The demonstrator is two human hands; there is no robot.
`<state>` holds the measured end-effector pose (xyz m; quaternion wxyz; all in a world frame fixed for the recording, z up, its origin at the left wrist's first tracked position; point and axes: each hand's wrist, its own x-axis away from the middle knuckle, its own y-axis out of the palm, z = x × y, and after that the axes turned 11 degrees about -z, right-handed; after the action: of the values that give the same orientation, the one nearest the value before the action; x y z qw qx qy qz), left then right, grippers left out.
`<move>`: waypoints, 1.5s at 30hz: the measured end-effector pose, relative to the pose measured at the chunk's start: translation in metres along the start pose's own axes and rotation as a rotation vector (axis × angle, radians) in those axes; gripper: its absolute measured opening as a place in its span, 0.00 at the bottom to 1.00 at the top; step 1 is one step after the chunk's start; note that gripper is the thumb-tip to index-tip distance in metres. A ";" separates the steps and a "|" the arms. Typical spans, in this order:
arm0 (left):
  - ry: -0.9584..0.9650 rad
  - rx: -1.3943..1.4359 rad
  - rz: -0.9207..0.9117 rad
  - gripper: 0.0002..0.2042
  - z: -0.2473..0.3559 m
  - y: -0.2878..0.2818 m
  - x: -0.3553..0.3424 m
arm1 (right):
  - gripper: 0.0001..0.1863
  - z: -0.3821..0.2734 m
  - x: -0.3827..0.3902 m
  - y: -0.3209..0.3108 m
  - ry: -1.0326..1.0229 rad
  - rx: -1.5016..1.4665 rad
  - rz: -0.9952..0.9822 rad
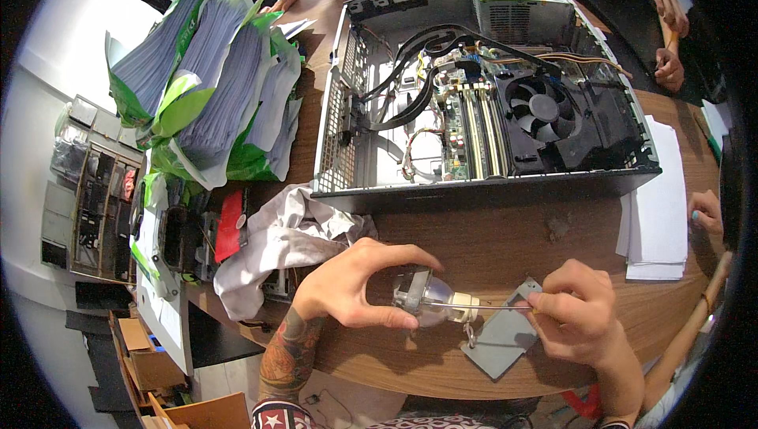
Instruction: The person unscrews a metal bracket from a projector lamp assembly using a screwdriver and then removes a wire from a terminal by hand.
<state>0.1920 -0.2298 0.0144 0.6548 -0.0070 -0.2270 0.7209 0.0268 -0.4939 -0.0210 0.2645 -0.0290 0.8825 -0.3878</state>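
Observation:
My left hand [359, 283] curls its thumb and index finger round a projector lamp [433, 310], a clear glass bulb with a pale ceramic end. In my right hand [580, 314], closed with the fingers bunched, is a screwdriver whose thin metal shaft [497, 307] points left across the lamp. The fist hides its handle. Whether the tip touches a screw, I cannot tell. Below the shaft a flat grey metal plate [499, 344] lies on the wooden table, partly under my right hand. A small wire loop [470, 333] hangs by the lamp's ceramic end.
An opened desktop computer case [489, 184] stands beyond my hands. To its left are green-and-white packs of paper [209, 89] and a crumpled pale cloth [284, 243]. White sheets [659, 232] lie at the right. Other people's hands [671, 66] rest along the far and right edges.

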 end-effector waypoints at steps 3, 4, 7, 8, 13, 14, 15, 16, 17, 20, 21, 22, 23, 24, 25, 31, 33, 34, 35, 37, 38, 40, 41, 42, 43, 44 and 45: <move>0.090 -0.056 0.049 0.32 -0.007 0.001 0.001 | 0.09 -0.008 0.002 -0.001 0.154 -0.073 -0.128; 0.092 -0.054 0.052 0.32 -0.006 0.001 0.001 | 0.09 -0.012 -0.001 -0.004 0.154 -0.072 -0.132; 0.022 -0.039 0.021 0.32 -0.001 0.000 0.002 | 0.10 -0.018 -0.008 -0.012 0.192 -0.111 -0.157; 0.019 -0.035 0.022 0.32 0.000 0.000 0.001 | 0.10 -0.014 -0.004 -0.011 0.170 -0.057 -0.171; 0.097 -0.151 0.049 0.31 -0.006 0.001 0.000 | 0.10 -0.004 -0.003 -0.005 0.086 0.014 -0.122; 0.103 -0.188 0.065 0.30 -0.007 0.001 0.000 | 0.10 -0.004 -0.004 -0.005 0.060 0.006 -0.091; 0.108 -0.225 0.081 0.30 -0.007 0.001 0.001 | 0.10 -0.004 -0.006 -0.004 0.034 -0.004 -0.061; 0.108 -0.223 0.081 0.30 -0.006 0.000 0.001 | 0.10 -0.005 -0.006 -0.003 0.035 -0.005 -0.062; 0.072 -0.211 0.071 0.30 -0.003 0.000 0.001 | 0.10 -0.006 -0.007 -0.001 0.040 -0.034 -0.046; 0.029 -0.192 0.067 0.30 -0.003 0.000 0.004 | 0.11 -0.007 -0.006 0.000 0.050 -0.064 -0.042; 0.031 -0.185 0.066 0.31 -0.004 0.000 0.003 | 0.11 -0.007 -0.005 0.000 0.063 -0.056 -0.054; 0.035 -0.185 0.065 0.31 -0.005 -0.001 0.002 | 0.11 -0.006 -0.003 0.001 0.064 -0.053 -0.054; 0.052 -0.188 0.055 0.31 -0.005 -0.001 0.002 | 0.12 -0.006 -0.001 0.003 0.114 -0.078 -0.072; 0.064 -0.191 0.045 0.31 -0.005 -0.002 0.002 | 0.13 -0.006 0.001 0.005 0.163 -0.109 -0.089; 0.063 -0.193 0.043 0.31 -0.005 -0.002 0.003 | 0.13 -0.007 0.002 0.006 0.163 -0.110 -0.087; 0.088 -0.153 0.032 0.30 0.000 -0.003 0.004 | 0.12 -0.009 0.001 0.000 0.178 -0.152 -0.285; 0.073 -0.140 0.051 0.30 0.001 -0.003 0.005 | 0.11 -0.008 0.003 0.004 0.168 -0.141 -0.262; 0.073 -0.139 0.051 0.30 0.000 -0.003 0.005 | 0.10 -0.006 0.003 0.007 0.159 -0.130 -0.239; 0.111 -0.129 0.044 0.29 -0.001 -0.004 0.004 | 0.10 -0.005 0.002 0.008 0.158 -0.130 -0.241; 0.149 -0.120 0.038 0.28 -0.002 -0.005 0.004 | 0.09 -0.001 -0.004 0.010 0.049 -0.103 -0.162; 0.161 -0.130 0.027 0.27 -0.003 -0.005 0.004 | 0.09 -0.001 -0.002 0.011 0.048 -0.103 -0.163; 0.174 -0.138 0.016 0.25 -0.003 -0.004 0.004 | 0.10 -0.001 0.003 0.012 0.048 -0.159 -0.128; 0.169 -0.149 0.017 0.24 -0.001 -0.004 0.004 | 0.10 -0.002 0.003 0.011 0.048 -0.158 -0.130; 0.160 -0.158 0.021 0.24 -0.001 -0.003 0.005 | 0.11 -0.003 0.003 0.009 0.088 -0.159 -0.156; 0.156 -0.156 0.025 0.24 -0.001 -0.003 0.005 | 0.11 -0.005 0.002 0.007 0.128 -0.159 -0.182; 0.169 -0.167 0.035 0.24 -0.001 -0.003 0.005 | 0.11 -0.008 0.000 0.006 0.126 -0.163 -0.186; 0.187 -0.179 0.044 0.24 -0.001 -0.003 0.005 | 0.10 -0.013 -0.003 0.004 0.171 -0.179 -0.200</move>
<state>0.1943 -0.2247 0.0155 0.6540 -0.1373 -0.2283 0.7080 0.0236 -0.4819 -0.0149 0.1449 -0.1070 0.9255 -0.3332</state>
